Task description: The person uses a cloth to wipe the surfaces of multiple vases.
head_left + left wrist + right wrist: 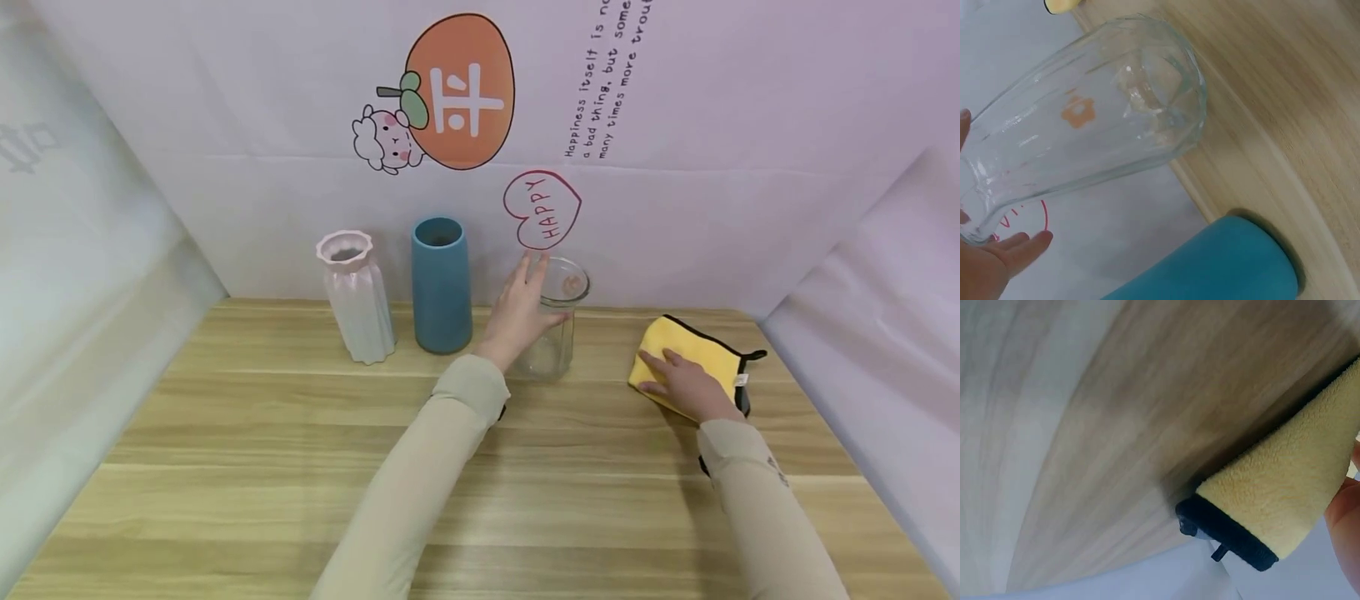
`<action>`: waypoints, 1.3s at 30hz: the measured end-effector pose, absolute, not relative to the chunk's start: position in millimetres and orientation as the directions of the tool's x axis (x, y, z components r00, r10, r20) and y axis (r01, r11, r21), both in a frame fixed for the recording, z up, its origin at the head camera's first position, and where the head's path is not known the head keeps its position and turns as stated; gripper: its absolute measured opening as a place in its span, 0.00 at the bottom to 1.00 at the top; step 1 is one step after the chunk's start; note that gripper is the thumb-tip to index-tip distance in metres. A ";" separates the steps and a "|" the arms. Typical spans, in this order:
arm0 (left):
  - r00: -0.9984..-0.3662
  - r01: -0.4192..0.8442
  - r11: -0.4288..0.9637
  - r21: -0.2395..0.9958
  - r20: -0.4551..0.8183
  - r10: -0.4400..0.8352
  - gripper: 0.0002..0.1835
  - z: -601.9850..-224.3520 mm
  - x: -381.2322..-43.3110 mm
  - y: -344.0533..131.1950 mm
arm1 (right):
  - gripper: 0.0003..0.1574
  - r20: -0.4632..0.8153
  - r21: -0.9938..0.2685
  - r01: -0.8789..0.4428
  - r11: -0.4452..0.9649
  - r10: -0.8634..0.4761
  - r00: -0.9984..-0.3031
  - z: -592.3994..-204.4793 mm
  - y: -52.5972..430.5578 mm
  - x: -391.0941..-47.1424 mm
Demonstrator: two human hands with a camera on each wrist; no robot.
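A clear glass vase [1104, 119] with a flared rim stands near the back edge of the wooden table. My left hand [521, 312] is at its neck, fingers extended beside the rim and thumb across the front. In the left wrist view, the fingertips [1035, 250] reach past the neck on one side, with the thumb on the other. At the right, my right hand [693, 387] holds a folded yellow cloth [708, 354] with black edging and a loop, fingers spread over its upper face. The right wrist view shows the cloth [1272, 487] slanting over the tabletop, most of the hand hidden behind it.
Left of the glass vase are a blue vase [441, 292] and a pale pink-white vase [360, 308] with a scalloped rim. A printed white backdrop [300, 108] rises behind the wooden table [247, 467]. White fabric [885, 300] also hangs along both sides.
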State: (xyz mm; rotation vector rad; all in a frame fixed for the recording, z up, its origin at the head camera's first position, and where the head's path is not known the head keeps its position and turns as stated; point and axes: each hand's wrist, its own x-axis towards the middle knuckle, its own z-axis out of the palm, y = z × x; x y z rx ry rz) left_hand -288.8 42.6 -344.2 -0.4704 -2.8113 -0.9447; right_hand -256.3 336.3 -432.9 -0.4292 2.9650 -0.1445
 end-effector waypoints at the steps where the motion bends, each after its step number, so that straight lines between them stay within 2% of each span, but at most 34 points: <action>1: -0.941 0.336 0.743 0.579 0.231 0.246 0.51 -344.4 -288.9 42.7 | 0.41 -0.134 -0.106 -0.278 0.955 -0.291 -0.947 -432.8 336.3 -256.0; 10: -0.944 0.323 0.704 0.633 0.271 0.190 0.51 -348.7 -290.3 44.0 | 0.37 -0.205 -0.122 -0.284 0.951 -0.304 -0.930 -430.0 332.3 -257.9; 19: -0.943 0.330 0.693 0.641 0.259 0.209 0.50 -348.3 -289.8 41.1 | 0.35 -0.229 -0.159 -0.298 0.941 -0.329 -0.916 -424.2 329.6 -260.1; 39: -0.938 0.348 0.687 0.638 0.238 0.253 0.50 -347.5 -285.8 35.3 | 0.26 -0.037 -0.058 -0.332 0.941 -0.334 -0.942 -429.8 330.1 -254.4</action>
